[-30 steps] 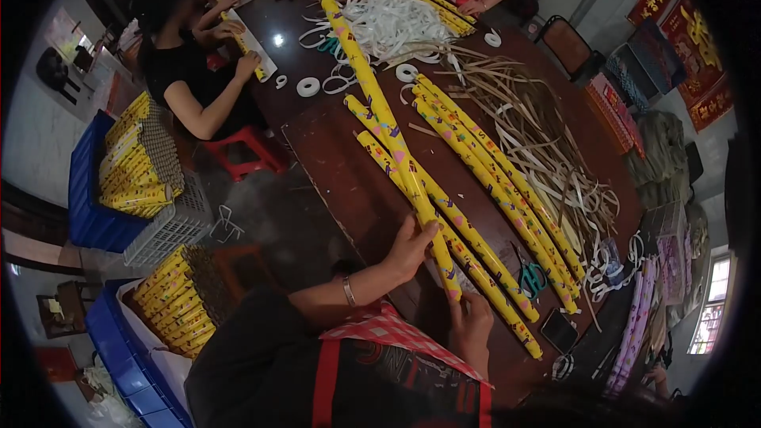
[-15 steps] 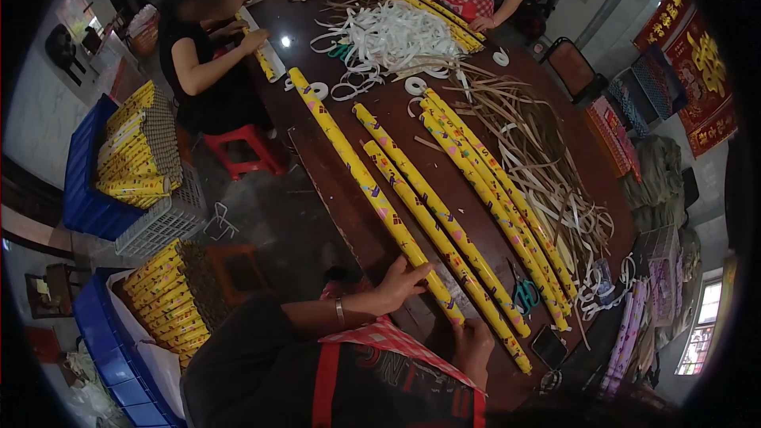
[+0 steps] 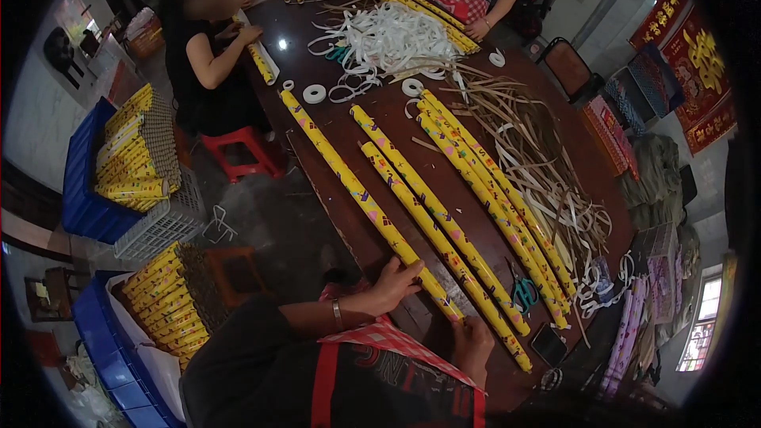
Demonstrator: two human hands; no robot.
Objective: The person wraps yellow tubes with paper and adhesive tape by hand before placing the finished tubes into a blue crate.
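A long yellow roll (image 3: pixel 349 182) with a colourful printed pattern lies slantwise along the left side of the dark table. My left hand (image 3: pixel 392 287) grips it near its lower part, fingertips over the top. At its near end, my right hand (image 3: pixel 473 342) has its fingers closed on the tip, though some fingers are hidden. Just right of it lie two similar yellow rolls (image 3: pixel 440 238), apart from my hands. Further right several more patterned rolls (image 3: pixel 495 206) lie side by side. Teal-handled scissors (image 3: pixel 525 293) rest among the rolls, and a dark phone (image 3: pixel 548 344) lies near the table's edge.
White strips (image 3: pixel 396 40) are heaped at the table's far part, with brown strips (image 3: pixel 547 158) along the right. White tape rings (image 3: pixel 315 94) lie beyond the roll. Blue crates (image 3: pixel 87 182) of yellow rolls and a red stool (image 3: pixel 242 154) stand left. Two co-workers handle rolls.
The far end of the held roll has come down and slightly left, uncovering the white tape rings beside it. My hands have barely moved. The left co-worker's arm has shifted a little.
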